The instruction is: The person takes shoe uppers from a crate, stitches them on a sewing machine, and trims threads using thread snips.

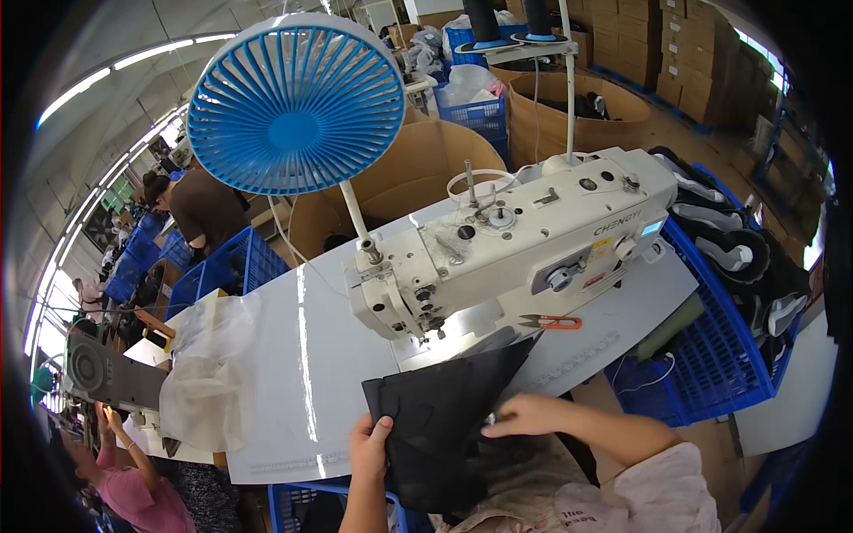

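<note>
Blue ribs radiated across the round plastic fan (293, 129). Matte black cloth (435, 417), creased in flat layers, straddled the near edge of the bench (342, 364), in front of the white sewing machine (506, 244). The left hand (368, 446) was closed on its left side, thumb flat on top; the right hand (526, 416), forearm slanting inward, curled its fingers at the opposite side, gripping or not, I couldn't tell.

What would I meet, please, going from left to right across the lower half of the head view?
Grey machine head → clear plastic sheeting → the person's left hand → black fabric → the person's right hand → blue crate.
</note>
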Motion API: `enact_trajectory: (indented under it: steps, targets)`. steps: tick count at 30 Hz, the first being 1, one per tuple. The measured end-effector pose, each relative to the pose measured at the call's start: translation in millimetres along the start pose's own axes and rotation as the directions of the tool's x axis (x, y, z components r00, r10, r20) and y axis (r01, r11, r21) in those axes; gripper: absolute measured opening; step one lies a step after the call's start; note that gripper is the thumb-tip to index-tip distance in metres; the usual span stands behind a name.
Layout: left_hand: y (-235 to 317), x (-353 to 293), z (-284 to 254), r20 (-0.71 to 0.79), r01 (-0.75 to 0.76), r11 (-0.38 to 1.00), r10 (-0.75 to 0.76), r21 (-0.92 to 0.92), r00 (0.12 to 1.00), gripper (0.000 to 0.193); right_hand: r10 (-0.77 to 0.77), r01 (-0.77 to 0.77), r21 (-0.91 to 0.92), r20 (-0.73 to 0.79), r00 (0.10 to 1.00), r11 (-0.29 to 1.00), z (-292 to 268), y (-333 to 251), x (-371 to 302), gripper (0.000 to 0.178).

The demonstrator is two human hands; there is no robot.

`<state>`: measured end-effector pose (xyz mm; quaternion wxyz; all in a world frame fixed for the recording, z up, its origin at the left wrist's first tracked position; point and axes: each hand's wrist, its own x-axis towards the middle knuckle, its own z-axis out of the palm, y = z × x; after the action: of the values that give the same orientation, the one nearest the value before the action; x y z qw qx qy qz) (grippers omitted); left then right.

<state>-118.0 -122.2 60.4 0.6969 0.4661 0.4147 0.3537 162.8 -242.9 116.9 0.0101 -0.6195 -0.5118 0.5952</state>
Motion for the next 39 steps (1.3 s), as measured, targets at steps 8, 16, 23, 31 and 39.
enact_trajectory:
  steps: [8,16,23,31,39]
  targets:
    - [1.1,-2.3,-2.1,-0.037,-0.008,1.000,0.009,0.029,0.999,0.027,-0.895,-0.155,-0.943,-0.330,0.301,0.296,2.9,-19.0,0.7,0.052]
    - [-7.2,0.3,1.4,-0.133,-0.056,0.984,0.079,0.167,0.988,0.026,-0.813,0.030,-0.940,-0.277,0.512,0.339,-2.5,-29.5,39.5,0.050]
    - [28.8,2.7,17.2,-0.235,0.056,0.733,0.144,0.678,0.961,0.038,-0.848,0.129,-0.907,-0.315,0.426,0.402,-3.8,-19.3,46.2,0.038]
    - [90.5,16.5,74.7,0.645,-0.649,-0.046,0.188,0.759,0.741,0.082,-0.824,0.122,-0.909,-0.297,0.483,0.399,-13.8,-29.2,45.3,0.031]
    - [91.4,47.7,81.2,0.591,-0.603,-0.045,-0.154,0.796,0.792,0.085,-0.849,0.055,-0.913,-0.353,0.393,0.405,-20.5,-20.4,65.0,0.032]
